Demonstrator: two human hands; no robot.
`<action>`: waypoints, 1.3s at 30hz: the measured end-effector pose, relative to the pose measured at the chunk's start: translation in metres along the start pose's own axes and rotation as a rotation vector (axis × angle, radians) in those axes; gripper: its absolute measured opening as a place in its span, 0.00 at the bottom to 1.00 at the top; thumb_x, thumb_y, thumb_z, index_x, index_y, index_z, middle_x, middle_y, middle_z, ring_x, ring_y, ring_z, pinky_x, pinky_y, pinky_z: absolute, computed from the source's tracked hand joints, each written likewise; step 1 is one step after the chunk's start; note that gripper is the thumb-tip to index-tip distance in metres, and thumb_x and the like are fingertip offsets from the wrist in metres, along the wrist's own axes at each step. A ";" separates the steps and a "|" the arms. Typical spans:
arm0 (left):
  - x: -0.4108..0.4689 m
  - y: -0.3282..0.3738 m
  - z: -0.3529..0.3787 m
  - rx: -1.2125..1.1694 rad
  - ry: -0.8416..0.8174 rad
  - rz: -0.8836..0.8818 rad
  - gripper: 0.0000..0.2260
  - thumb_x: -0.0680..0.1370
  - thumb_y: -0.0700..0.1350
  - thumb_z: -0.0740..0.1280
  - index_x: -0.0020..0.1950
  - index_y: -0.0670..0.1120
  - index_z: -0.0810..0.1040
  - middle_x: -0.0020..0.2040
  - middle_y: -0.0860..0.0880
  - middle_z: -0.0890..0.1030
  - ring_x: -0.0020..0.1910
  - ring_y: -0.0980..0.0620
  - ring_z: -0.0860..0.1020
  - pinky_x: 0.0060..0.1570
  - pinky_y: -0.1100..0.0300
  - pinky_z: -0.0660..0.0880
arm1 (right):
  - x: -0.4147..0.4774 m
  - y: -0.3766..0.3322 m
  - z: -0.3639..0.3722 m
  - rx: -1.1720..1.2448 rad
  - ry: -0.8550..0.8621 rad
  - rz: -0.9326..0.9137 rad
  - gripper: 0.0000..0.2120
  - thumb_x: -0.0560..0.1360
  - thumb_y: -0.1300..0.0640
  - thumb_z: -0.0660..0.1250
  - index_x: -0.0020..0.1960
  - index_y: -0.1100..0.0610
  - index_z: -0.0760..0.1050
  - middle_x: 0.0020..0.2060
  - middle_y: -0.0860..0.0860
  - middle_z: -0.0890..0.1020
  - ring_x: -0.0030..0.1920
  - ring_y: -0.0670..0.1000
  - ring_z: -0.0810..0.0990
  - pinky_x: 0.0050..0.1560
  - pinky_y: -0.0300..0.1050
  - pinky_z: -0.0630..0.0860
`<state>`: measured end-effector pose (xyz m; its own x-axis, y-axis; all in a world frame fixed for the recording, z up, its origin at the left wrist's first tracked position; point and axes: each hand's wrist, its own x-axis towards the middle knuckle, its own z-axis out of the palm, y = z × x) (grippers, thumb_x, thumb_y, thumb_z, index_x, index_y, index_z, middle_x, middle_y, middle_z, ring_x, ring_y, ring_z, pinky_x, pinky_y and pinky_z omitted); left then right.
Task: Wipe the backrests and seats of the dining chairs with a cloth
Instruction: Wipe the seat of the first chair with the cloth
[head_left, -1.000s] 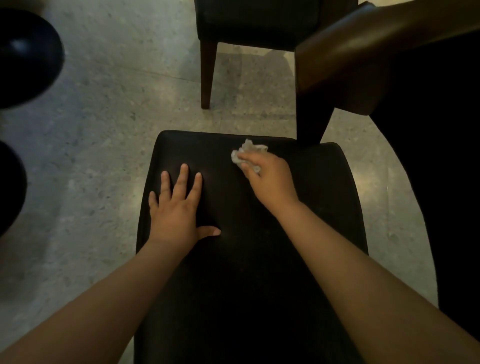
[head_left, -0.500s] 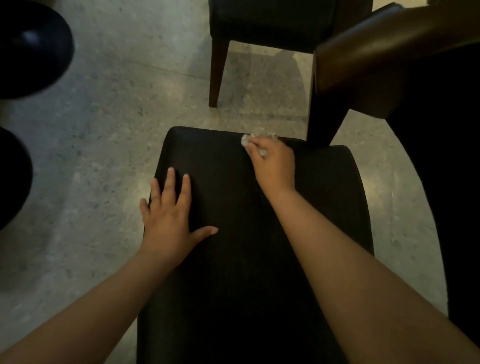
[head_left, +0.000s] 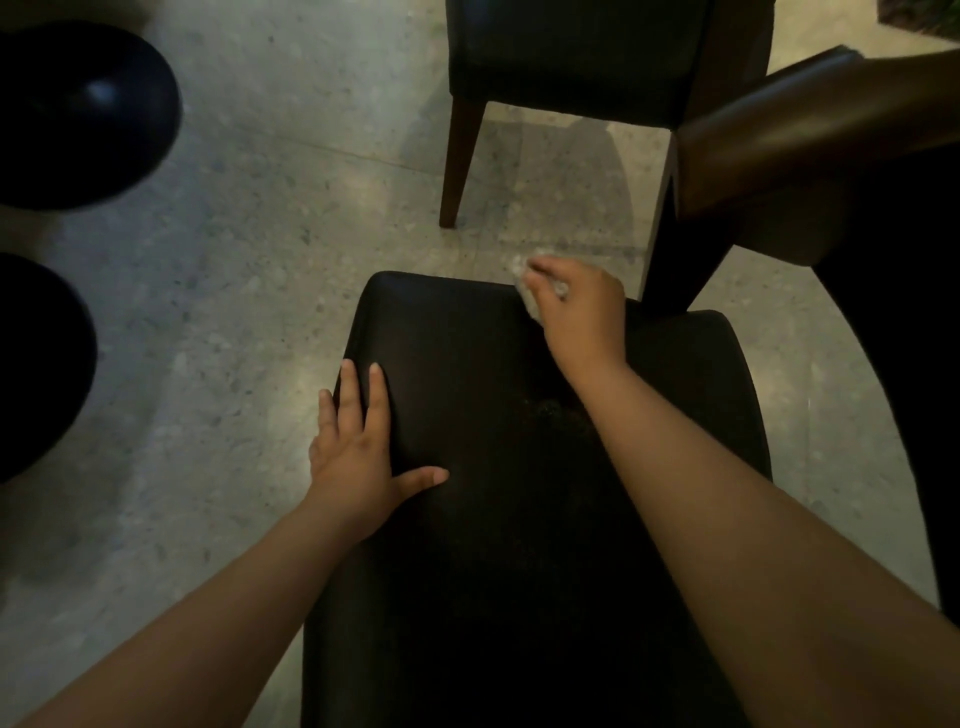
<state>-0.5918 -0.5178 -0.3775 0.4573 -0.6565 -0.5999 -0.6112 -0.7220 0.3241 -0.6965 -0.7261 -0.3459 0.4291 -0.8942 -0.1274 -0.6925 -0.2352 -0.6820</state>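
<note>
A black padded dining chair seat (head_left: 493, 364) fills the middle of the head view, seen from above. My right hand (head_left: 582, 312) is at the seat's far edge, closed on a small crumpled white cloth (head_left: 522, 270) that sticks out past the fingers and is mostly hidden by them. My left hand (head_left: 358, 447) lies flat on the seat's left side, fingers spread, holding nothing.
A second dark chair (head_left: 571, 62) with brown wooden legs stands beyond on the speckled stone floor (head_left: 249, 291). A dark wooden table corner and leg (head_left: 753, 156) rise at the right. Two black rounded objects (head_left: 78, 114) sit at the left edge.
My right hand slid the cloth away from me, from mid-seat to the seat's far edge. My left hand shifted toward the seat's left edge. The view moved slightly.
</note>
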 end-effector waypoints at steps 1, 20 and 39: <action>0.000 0.000 0.000 0.002 -0.002 -0.002 0.57 0.68 0.68 0.69 0.75 0.52 0.28 0.75 0.49 0.26 0.76 0.40 0.34 0.74 0.43 0.46 | 0.004 -0.001 0.006 0.007 -0.037 0.025 0.15 0.80 0.53 0.63 0.66 0.54 0.75 0.63 0.49 0.78 0.64 0.45 0.74 0.62 0.37 0.67; 0.002 -0.004 0.004 0.010 0.014 0.008 0.57 0.67 0.69 0.68 0.75 0.53 0.27 0.75 0.49 0.26 0.76 0.40 0.33 0.74 0.42 0.48 | 0.003 -0.002 0.022 0.022 -0.118 -0.019 0.14 0.79 0.55 0.64 0.64 0.52 0.77 0.63 0.48 0.78 0.64 0.44 0.74 0.64 0.36 0.67; -0.010 -0.044 0.009 -0.503 -0.006 -0.077 0.59 0.61 0.68 0.70 0.77 0.54 0.33 0.79 0.50 0.48 0.77 0.49 0.54 0.72 0.51 0.58 | -0.006 -0.015 0.044 0.009 -0.113 -0.063 0.14 0.80 0.56 0.64 0.65 0.53 0.76 0.63 0.49 0.78 0.64 0.45 0.74 0.67 0.43 0.70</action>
<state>-0.5753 -0.4771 -0.3922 0.4843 -0.5971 -0.6395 -0.1888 -0.7850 0.5900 -0.6634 -0.7008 -0.3669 0.5342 -0.8293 -0.1642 -0.6574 -0.2854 -0.6974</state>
